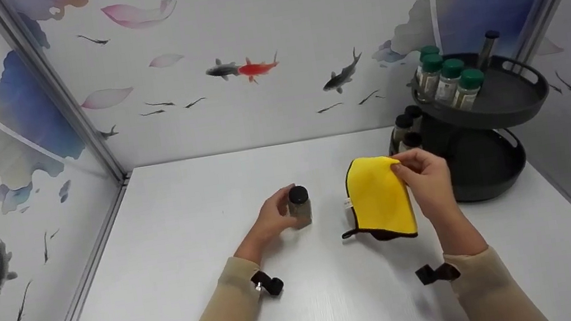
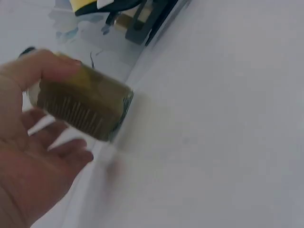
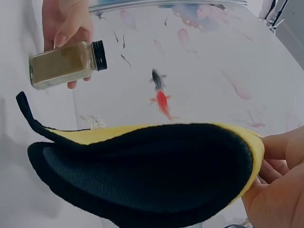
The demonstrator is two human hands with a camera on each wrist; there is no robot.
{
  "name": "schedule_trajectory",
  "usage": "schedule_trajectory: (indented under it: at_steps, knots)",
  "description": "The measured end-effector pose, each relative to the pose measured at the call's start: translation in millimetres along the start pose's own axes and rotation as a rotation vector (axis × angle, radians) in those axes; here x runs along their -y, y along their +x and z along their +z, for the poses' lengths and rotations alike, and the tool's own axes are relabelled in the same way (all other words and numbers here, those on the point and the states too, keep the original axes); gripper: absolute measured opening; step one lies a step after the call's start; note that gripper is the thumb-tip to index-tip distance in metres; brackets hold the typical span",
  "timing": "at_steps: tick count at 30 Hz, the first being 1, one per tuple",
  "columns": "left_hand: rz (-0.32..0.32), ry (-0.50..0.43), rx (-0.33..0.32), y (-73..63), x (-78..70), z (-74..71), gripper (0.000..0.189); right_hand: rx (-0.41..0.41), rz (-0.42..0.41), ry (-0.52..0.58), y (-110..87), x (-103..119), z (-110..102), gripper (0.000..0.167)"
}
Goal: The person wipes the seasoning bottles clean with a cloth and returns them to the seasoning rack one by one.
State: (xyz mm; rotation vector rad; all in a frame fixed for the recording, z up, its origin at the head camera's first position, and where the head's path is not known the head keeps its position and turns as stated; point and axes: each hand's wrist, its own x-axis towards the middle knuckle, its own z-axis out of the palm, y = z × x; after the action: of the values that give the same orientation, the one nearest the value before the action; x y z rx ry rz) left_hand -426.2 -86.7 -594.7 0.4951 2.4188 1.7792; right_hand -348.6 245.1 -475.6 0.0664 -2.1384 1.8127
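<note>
My left hand [image 1: 273, 216] grips a glass spice jar [image 1: 301, 212] with a black lid, thumb on one side and fingers on the other. Brownish powder shows through the jar [image 3: 61, 65] in the right wrist view, and its base [image 2: 121, 111] appears close to the table in the left wrist view. To the right, my right hand [image 1: 427, 179] pinches a cleaning cloth [image 1: 380, 197] by its upper corner. The cloth is yellow on one face, dark on the other [image 3: 152, 171], with black edging and a hanging loop [image 1: 350, 234]. It hangs folded over, apart from the jar.
A black two-tier round rack [image 1: 511, 115] stands at the back right. Several green-lidded jars [image 1: 452, 73] and a black-topped bottle [image 1: 489, 48] are on its upper tier; black-lidded jars [image 1: 404, 126] stand at its left side. Patterned wall panels [image 1: 255, 108] border the white table [image 1: 185, 209].
</note>
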Motion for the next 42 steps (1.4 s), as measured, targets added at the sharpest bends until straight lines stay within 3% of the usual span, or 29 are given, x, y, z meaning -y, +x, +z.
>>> schedule_trajectory:
  at_steps: [3, 9, 19, 24, 30, 36, 42]
  knots:
    - [0.039, -0.019, 0.046, 1.1, 3.4, -5.2, 0.083, 0.014, 0.022, -0.012, -1.2, 0.0, 0.3, 0.023]
    - [0.052, -0.023, 0.052, 1.7, 0.1, -2.2, 0.077, 0.023, 0.027, -0.019, -1.8, 0.6, 0.4, 0.024]
    - [-0.016, 0.139, -0.021, -2.0, -1.5, 4.8, 0.053, 0.039, 0.033, -0.010, -3.1, 1.8, 2.8, 0.022]
    - [0.013, 0.152, -0.024, -2.4, 0.7, 8.4, 0.046, 0.047, 0.025, -0.016, -4.0, 2.0, 5.3, 0.021]
    - [0.059, 0.031, -0.030, -5.2, -9.7, 14.1, 0.043, 0.058, 0.022, -0.021, -5.3, 2.9, 8.9, 0.018]
    - [0.084, -0.152, -0.023, -14.3, -39.5, 23.1, 0.045, 0.050, -0.014, -0.017, -12.2, 3.9, 22.2, 0.015]
    - [0.122, -0.252, 0.008, -23.9, -65.8, 35.3, 0.044, 0.050, -0.081, -0.060, -23.4, -1.7, 44.4, 0.012]
